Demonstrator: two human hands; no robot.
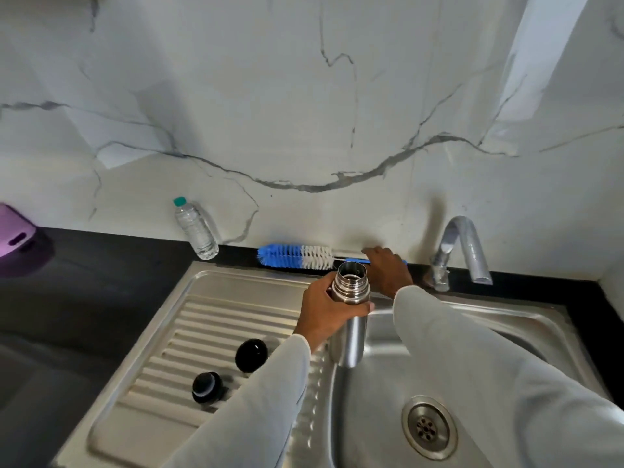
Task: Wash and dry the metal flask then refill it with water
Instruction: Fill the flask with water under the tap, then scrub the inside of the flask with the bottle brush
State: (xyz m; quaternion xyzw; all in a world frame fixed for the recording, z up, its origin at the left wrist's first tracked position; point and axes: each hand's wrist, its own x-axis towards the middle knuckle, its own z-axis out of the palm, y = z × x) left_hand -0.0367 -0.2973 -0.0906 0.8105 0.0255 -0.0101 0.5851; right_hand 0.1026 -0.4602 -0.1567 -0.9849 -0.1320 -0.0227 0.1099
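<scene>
My left hand (329, 310) grips the open metal flask (349, 336) just below its threaded neck and holds it upright over the left edge of the sink basin (378, 383). My right hand (388, 268) lies on the blue handle of the bottle brush (297, 256), which rests along the back ledge with its blue and white bristles pointing left. Whether those fingers are closed around the handle is hidden. Two black flask caps (251, 354) (206, 386) lie on the ribbed drainboard (189, 332).
A chrome tap (462, 251) stands at the back right of the sink, with no water running. A clear plastic water bottle (196, 231) leans against the marble wall. A purple object (15, 236) sits at the far left on the dark counter. The drain (429, 427) is open.
</scene>
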